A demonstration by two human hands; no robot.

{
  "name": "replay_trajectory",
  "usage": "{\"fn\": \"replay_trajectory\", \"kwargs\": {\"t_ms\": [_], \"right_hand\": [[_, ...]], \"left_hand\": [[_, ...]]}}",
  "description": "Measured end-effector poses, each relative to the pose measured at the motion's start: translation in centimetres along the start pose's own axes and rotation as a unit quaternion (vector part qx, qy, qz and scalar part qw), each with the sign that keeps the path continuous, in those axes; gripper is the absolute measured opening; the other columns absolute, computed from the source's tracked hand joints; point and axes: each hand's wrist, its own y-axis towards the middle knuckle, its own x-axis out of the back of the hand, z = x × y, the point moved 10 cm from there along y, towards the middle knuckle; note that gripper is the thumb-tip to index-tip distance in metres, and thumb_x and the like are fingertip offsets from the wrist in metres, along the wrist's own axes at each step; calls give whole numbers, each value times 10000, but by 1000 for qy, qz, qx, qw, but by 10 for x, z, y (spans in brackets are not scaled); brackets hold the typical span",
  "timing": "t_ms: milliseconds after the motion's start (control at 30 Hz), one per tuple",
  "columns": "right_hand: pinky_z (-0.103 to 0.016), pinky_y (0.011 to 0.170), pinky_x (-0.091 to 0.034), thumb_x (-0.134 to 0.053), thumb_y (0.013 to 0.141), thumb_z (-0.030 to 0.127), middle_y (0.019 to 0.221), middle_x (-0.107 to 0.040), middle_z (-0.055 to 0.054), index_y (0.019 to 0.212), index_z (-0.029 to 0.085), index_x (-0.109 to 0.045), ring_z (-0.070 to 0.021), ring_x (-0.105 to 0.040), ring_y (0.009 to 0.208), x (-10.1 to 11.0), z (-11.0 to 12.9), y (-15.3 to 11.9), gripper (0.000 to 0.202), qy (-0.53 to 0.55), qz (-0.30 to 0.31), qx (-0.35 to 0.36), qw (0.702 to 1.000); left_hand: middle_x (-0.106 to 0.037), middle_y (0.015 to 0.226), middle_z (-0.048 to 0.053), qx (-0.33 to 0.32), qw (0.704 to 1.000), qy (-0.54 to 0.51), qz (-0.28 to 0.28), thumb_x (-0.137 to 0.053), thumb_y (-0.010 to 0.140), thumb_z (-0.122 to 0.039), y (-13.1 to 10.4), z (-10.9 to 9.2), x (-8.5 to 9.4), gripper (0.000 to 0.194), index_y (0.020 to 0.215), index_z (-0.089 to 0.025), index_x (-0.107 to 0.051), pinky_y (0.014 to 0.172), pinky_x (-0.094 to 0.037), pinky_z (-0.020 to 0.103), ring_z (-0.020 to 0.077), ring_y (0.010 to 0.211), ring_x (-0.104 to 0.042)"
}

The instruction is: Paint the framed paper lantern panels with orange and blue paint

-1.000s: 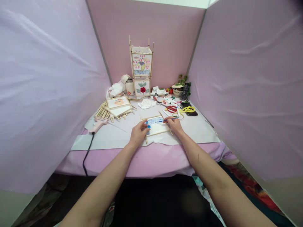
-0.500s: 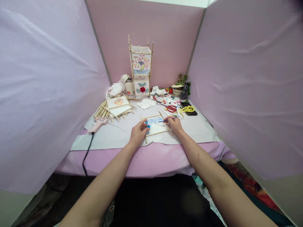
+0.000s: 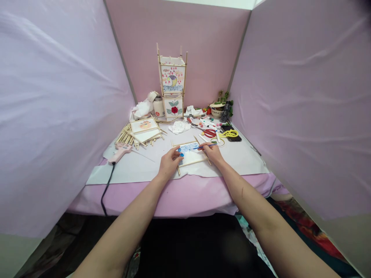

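A white panel (image 3: 193,157) in a bamboo-stick frame lies in front of me, its upper part covered in blue dabs. My right hand (image 3: 211,151) is closed in a pinch around a thin blue paintbrush (image 3: 206,146), whose tip points left over the blue dabs. At the panel's left edge, my left hand (image 3: 171,162) has thumb and fingers closed on a small blue paint pot (image 3: 181,155). Another small blue round piece shows just above it by the fingertips. Whether the brush tip touches the panel I cannot tell.
Behind stands a tall painted stick lantern (image 3: 173,83). On the left lie a pink glue gun (image 3: 119,153) and bamboo sticks (image 3: 124,133) under another framed panel. Red-handled scissors (image 3: 209,133), yellow scissors (image 3: 231,133), markers and crumpled tissue (image 3: 179,127) lie beyond the panel.
My right hand and the paintbrush have shifted slightly to the left over the panel. The left hand and the panel stay in place.
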Motion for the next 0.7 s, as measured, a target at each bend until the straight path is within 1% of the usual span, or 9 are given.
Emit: {"fn": "replay_trajectory", "kwargs": {"t_ms": [100, 267, 433, 567, 700], "right_hand": [[-282, 690, -480, -472, 737, 276, 736, -760, -37, 787, 179, -727, -192, -645, 739, 0, 0, 0, 278, -1, 3, 0, 1000], [-292, 742, -485, -481, 734, 278, 780, -767, -39, 823, 177, -731, -193, -650, 772, 0, 1, 0, 284, 0, 5, 6, 1000], [-297, 761, -485, -471, 737, 276, 735, -759, -36, 789, 177, -726, -195, -655, 775, -1, 2, 0, 278, 2, 12, 10, 1000], [-298, 770, -486, -474, 735, 277, 767, -763, -37, 810, 179, -722, -195, -660, 793, -1, 2, 0, 278, 6, 11, 14, 1000], [-296, 777, -487, -470, 730, 271, 716, -751, -31, 765, 182, -720, -195, -657, 792, -2, 2, 0, 267, 7, 17, 17, 1000]], "left_hand": [[-704, 903, 38, -1, 1000, 0, 0, -720, 706, -186, 0, 0, 0, 518, 1217, -217, -644, 903, -528, 414, 223, 894, -689], [-703, 903, 34, -2, 1000, 1, 1, -720, 706, -183, 0, 0, 0, 517, 1216, -226, -645, 906, -526, 414, 220, 891, -687], [-707, 901, 33, 0, 1000, 0, -1, -721, 706, -188, 0, 0, 0, 511, 1210, -225, -647, 897, -528, 407, 221, 893, -688], [-708, 900, 34, 1, 1000, -2, -1, -723, 705, -191, 0, 0, 0, 512, 1211, -222, -647, 891, -532, 406, 221, 890, -691], [-706, 898, 32, 0, 1000, -1, -1, -723, 706, -187, 0, 0, 0, 510, 1210, -226, -649, 896, -531, 405, 220, 895, -690]]}}
